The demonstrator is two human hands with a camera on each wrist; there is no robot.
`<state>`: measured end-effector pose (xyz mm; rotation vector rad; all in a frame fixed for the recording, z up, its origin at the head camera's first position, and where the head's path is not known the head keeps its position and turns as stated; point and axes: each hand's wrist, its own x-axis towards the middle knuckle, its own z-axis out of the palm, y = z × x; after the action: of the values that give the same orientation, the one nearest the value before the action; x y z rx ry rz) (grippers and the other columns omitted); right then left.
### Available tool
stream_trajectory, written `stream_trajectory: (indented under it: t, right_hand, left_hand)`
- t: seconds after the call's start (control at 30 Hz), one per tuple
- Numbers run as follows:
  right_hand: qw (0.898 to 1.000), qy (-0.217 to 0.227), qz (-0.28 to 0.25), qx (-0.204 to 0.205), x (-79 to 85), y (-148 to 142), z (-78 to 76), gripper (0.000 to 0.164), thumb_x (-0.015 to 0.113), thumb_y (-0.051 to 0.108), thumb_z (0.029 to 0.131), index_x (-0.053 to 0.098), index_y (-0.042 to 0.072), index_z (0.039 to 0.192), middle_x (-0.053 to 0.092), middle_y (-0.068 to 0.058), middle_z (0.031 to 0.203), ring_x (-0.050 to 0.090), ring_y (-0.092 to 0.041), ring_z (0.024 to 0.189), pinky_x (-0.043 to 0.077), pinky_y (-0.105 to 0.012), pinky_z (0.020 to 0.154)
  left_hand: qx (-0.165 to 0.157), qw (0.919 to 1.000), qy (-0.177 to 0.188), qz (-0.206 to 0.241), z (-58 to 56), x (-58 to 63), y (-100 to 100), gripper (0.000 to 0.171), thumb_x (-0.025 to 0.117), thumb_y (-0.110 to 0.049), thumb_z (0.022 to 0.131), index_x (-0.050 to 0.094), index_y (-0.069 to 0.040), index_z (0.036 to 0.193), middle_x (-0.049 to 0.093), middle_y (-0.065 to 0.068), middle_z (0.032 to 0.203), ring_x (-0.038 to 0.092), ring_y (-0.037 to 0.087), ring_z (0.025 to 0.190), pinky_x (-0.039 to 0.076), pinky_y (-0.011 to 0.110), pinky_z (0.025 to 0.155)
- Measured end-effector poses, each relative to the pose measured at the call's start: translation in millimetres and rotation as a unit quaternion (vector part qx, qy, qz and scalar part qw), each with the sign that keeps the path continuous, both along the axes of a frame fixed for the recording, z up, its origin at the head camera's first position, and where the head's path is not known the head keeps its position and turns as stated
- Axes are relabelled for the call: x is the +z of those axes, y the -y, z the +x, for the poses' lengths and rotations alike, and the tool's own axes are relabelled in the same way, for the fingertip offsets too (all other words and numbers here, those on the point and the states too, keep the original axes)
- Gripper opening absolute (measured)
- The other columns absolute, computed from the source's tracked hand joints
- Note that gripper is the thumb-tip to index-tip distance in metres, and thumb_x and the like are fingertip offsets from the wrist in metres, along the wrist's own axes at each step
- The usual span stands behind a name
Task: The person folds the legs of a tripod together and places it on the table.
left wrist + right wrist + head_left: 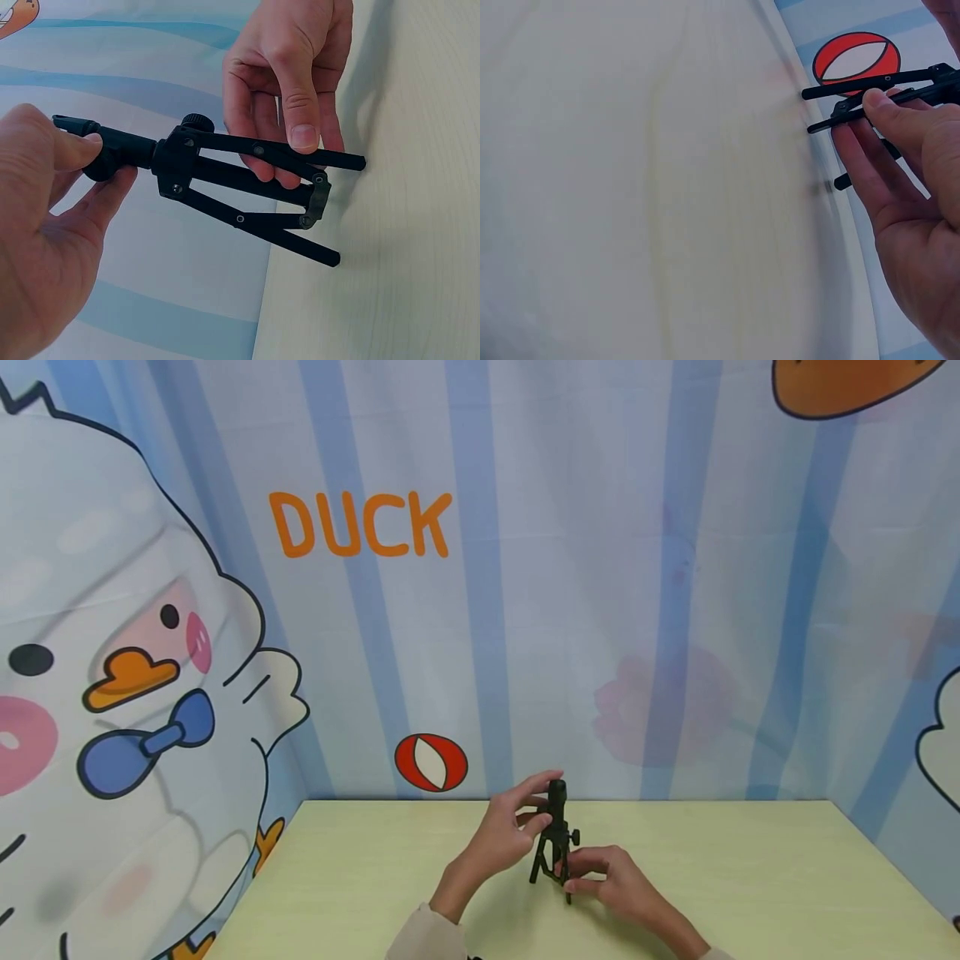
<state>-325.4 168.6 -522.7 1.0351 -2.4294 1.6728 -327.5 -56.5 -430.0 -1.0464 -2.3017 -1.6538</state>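
Observation:
A small black tripod (556,837) is held upright over the table, its legs partly spread. My left hand (501,831) grips its top section from the left, thumb and fingers around the head, as the left wrist view shows. Lower down, my right hand (615,881) pinches one of the legs (289,154) between thumb and fingers. A round knob (197,122) sticks out at the collar where the legs join. In the right wrist view the leg tips (807,94) appear apart from the tabletop, though the exact gap is hard to tell.
The pale yellow table (360,852) reaches back to a blue and white striped curtain (570,568). Printed on the curtain are a large duck (135,735), orange lettering (360,525) and a red and white ball (431,762).

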Motion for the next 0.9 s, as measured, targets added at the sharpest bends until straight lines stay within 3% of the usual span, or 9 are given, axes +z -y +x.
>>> stream_trajectory:
  t: [0.37, 0.9]
  right_hand:
    - [1.000, 0.006, -0.012, -0.007, -0.4, 0.4, 2.5, 0.016, 0.079, 0.004, 0.091, 0.079, -0.004, 0.105, 0.078, -0.012, 0.100, 0.074, -0.016, 0.090, 0.060, -0.031, 0.086]
    - [0.999, -0.005, 0.007, -0.040, 1.4, 6.4, 3.7, 0.013, 0.081, 0.003, 0.088, 0.080, 0.001, 0.100, 0.075, -0.008, 0.095, 0.073, -0.016, 0.087, 0.061, -0.034, 0.081]
  left_hand:
    - [-0.012, 0.9999, -0.006, -0.007, 1.6, 1.5, 0.0, 0.063, 0.059, 0.009, 0.101, 0.051, -0.026, 0.153, 0.059, 0.002, 0.145, 0.061, 0.023, 0.128, 0.053, 0.027, 0.101]
    - [-0.011, 0.9999, -0.006, 0.000, 1.8, -0.3, -3.0, 0.063, 0.056, 0.009, 0.101, 0.052, -0.028, 0.152, 0.061, 0.006, 0.142, 0.063, 0.024, 0.125, 0.055, 0.027, 0.098]
